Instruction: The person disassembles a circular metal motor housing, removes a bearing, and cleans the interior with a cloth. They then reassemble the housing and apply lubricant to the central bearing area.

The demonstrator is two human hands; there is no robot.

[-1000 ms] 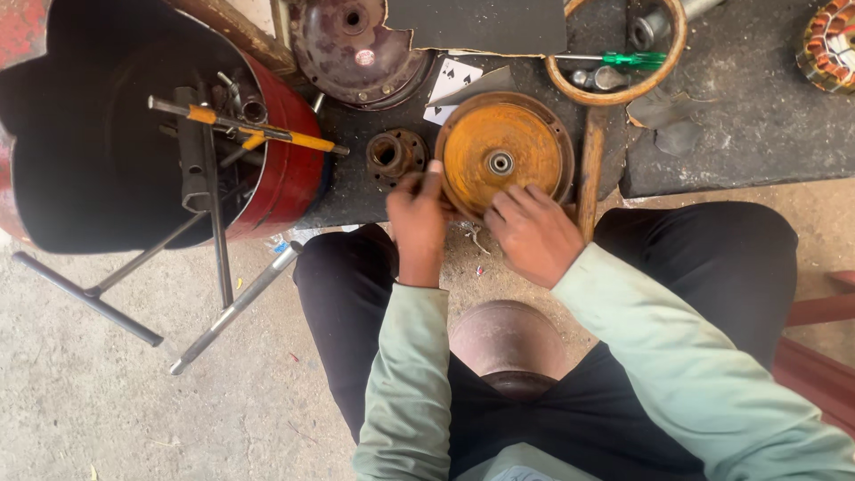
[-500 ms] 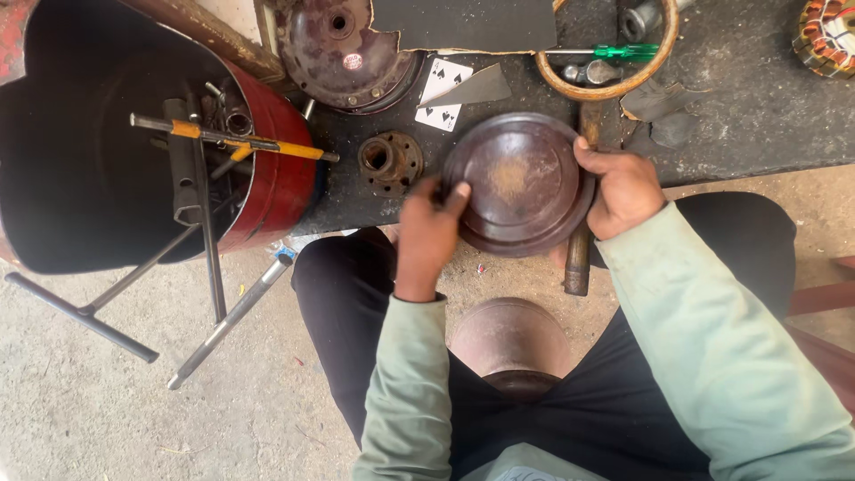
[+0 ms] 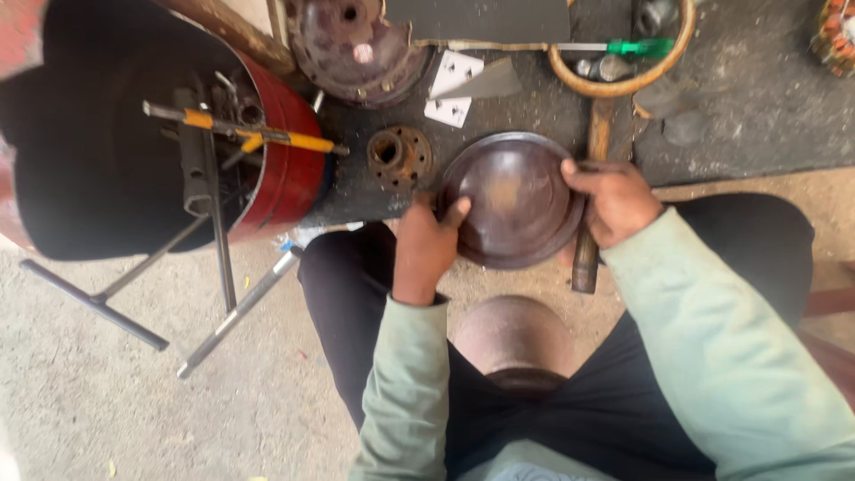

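You have the round metal cover [image 3: 514, 198] turned dark, dished side up; a second ago its orange face with the centre hub showed. It sits at the near edge of the dark mat [image 3: 766, 107], just right of the rusty flange [image 3: 398, 154]. Your left hand [image 3: 426, 245] grips its left rim, your right hand [image 3: 613, 200] its right rim, where earlier both worked at the near rim

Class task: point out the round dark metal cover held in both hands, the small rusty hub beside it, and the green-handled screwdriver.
round dark metal cover [image 3: 512, 198], head view, its bare centre.
small rusty hub [image 3: 398, 155], head view, its flange.
green-handled screwdriver [image 3: 643, 47], head view, its handle.
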